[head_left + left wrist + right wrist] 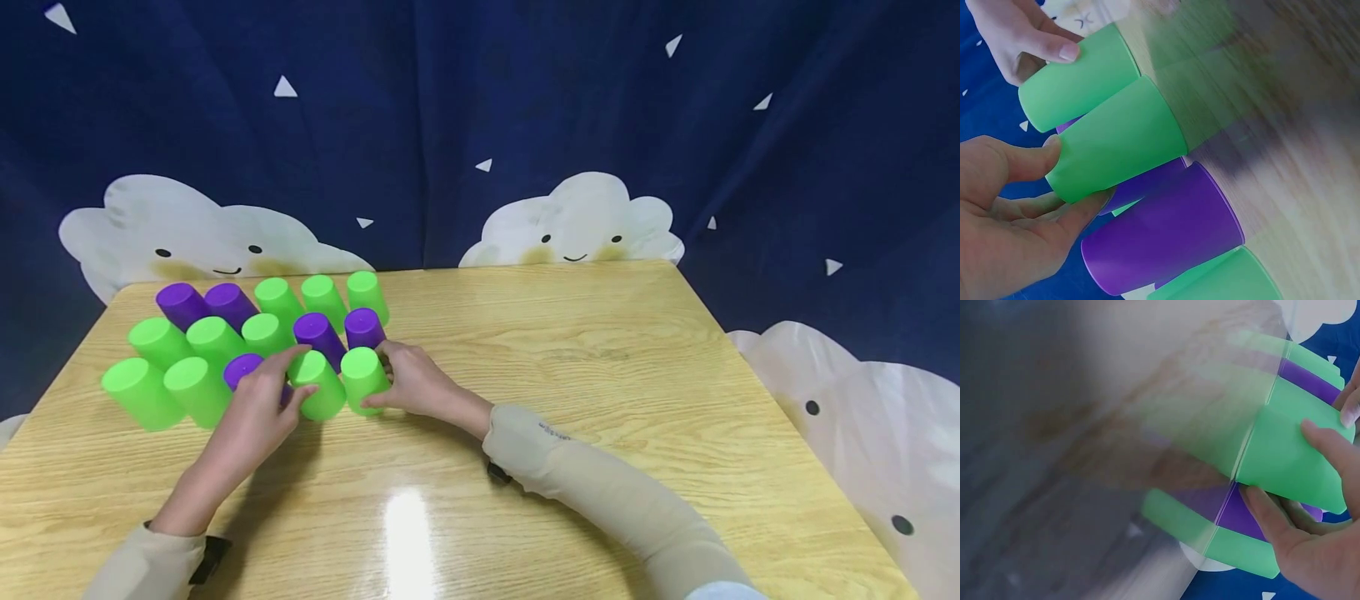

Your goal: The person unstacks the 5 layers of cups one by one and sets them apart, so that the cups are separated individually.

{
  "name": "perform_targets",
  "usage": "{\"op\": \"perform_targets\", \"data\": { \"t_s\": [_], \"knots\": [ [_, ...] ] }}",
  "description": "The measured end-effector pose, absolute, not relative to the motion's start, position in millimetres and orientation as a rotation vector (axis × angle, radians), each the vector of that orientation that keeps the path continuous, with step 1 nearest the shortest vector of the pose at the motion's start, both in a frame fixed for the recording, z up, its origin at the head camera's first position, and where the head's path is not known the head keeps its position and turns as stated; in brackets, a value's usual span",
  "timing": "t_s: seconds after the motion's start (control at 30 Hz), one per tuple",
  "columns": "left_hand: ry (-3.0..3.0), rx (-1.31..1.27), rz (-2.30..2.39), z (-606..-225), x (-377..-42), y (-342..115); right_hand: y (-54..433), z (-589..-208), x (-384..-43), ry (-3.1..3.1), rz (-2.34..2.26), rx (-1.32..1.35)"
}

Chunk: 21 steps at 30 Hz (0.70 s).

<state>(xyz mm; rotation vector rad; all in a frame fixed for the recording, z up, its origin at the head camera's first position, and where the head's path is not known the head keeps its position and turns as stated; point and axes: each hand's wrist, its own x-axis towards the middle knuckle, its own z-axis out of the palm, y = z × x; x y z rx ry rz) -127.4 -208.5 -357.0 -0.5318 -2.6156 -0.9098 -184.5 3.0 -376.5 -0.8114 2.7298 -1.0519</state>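
Upside-down green and purple cups stand in three close rows on the table's left side. My left hand (253, 407) pinches a green cup (321, 390) in the front row, with thumb and fingers on either side; the left wrist view shows that same cup (1119, 140) in its grip. Just right of it, my right hand (420, 382) holds the green cup (364, 380) at the row's right end, seen also in the right wrist view as a green cup (1294, 447). A purple cup (242, 367) sits partly hidden behind the left hand. Purple cups (363, 327) stand directly behind the held pair.
Two more green cups (197, 390) fill the front row's left end. Further back are several green cups (366, 293) and purple cups (180, 304). The wooden table (570, 350) stretches to the right. A dark blue curtain (450, 108) with clouds hangs behind it.
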Motion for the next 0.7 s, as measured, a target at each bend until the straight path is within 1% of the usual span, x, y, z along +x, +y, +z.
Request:
{"op": "perform_targets", "data": {
  "t_s": [0.47, 0.57, 0.7],
  "knots": [
    [-2.592, -0.569, -0.917, -360.5, -125.9, -208.9, 3.0, -376.9, -183.1, 2.754, -1.005, -0.783],
    [-2.601, -0.57, -0.883, -354.8, -123.1, -208.6, 9.9, -367.9, -182.2, 2.732, -0.99, -0.789],
    [-2.597, -0.588, -0.86, -332.4, -121.0, -197.1, 36.8, -338.9, -186.2, 2.693, -1.094, -0.784]
  ]
}}
